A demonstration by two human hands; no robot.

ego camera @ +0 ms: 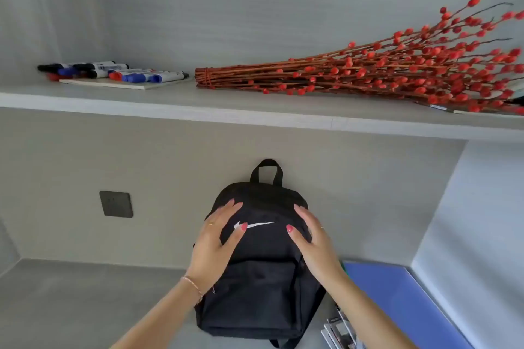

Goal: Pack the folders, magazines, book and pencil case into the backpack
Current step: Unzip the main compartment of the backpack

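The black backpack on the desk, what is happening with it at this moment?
A person has both hands on the black backpack, which stands upright on the grey desk against the wall. The left hand and right hand lie flat on its front, fingers fairly straight. It looks closed. A blue folder and some magazines lie to its right, not yet packed.

We see soft, even daylight, faint shadows under the shelf (255,115), slight blur, and wide-angle bending at edges.
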